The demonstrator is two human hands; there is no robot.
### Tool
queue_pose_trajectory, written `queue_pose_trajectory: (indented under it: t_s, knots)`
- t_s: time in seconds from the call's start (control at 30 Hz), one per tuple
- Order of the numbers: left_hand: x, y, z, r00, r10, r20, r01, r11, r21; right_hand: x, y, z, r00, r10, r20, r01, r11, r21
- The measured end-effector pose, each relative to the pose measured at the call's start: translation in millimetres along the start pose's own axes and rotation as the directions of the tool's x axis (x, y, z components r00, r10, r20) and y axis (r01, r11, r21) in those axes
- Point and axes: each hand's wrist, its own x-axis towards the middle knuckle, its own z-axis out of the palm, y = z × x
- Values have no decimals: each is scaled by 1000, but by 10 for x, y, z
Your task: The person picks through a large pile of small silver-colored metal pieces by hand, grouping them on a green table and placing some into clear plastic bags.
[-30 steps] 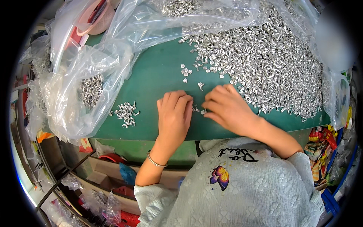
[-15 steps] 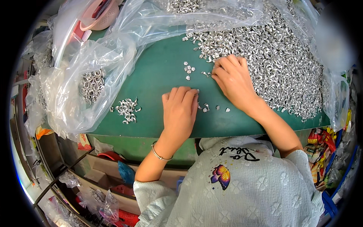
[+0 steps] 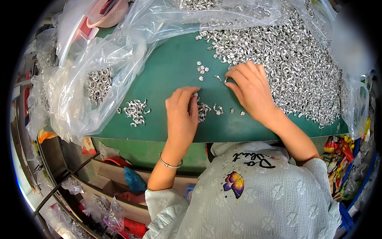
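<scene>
My right hand [image 3: 251, 91] is closed in a pinch on a small curved silver metal piece [image 3: 226, 81], just left of a big heap of similar pieces [image 3: 302, 67]. One loose curved piece [image 3: 218, 78] lies beside its fingertips. My left hand [image 3: 181, 109] is closed, with a small silver metal piece [image 3: 195, 95] showing at its fingertips. A small pile of curved pieces [image 3: 203, 110] lies by that hand, partly hidden behind it. Several small blocky silver pieces [image 3: 203, 69] sit between and beyond my hands. More loose bits [image 3: 218, 110] lie nearer the front edge.
A green tabletop [image 3: 163, 63] carries everything. Another small pile of curved pieces [image 3: 135, 112] lies at left. Silver rings [image 3: 98, 85] rest in a clear plastic bag [image 3: 67, 91]. A pink basket [image 3: 113, 16] stands at the far left. Below is an open drawer [image 3: 119, 187].
My left hand has shifted left, uncovering more of the small pile beside it. My right fingertips have opened slightly from a bunched grip and now show a curved piece between them.
</scene>
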Motion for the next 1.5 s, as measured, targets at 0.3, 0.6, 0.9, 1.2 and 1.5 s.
queue_pose_trajectory:
  t_s: [0.3, 0.6, 0.9, 1.2, 1.5]
  knots:
    - [323, -166, 15, 996, -62, -57, 48, 972, -230, 31, -170, 130, 995, -92, 47, 81, 976, 202]
    - [2, 1, -84, 941, 107, 322, -66, 989, -136, -32, -169, 170, 985, -47, 168, 11, 978, 210]
    - [-101, 12, 3, 934, 236, 270, -238, 971, -23, -239, -140, -278, 930, -76, 359, 8, 982, 187]
    - [-134, 73, 22, 920, 273, 280, -263, 962, -74, -525, -67, -265, 935, -56, 351, -32, 970, 241]
    - [-239, 78, 13, 947, 215, 237, -224, 975, 10, -469, -295, -82, 977, 12, 213, -73, 957, 281]
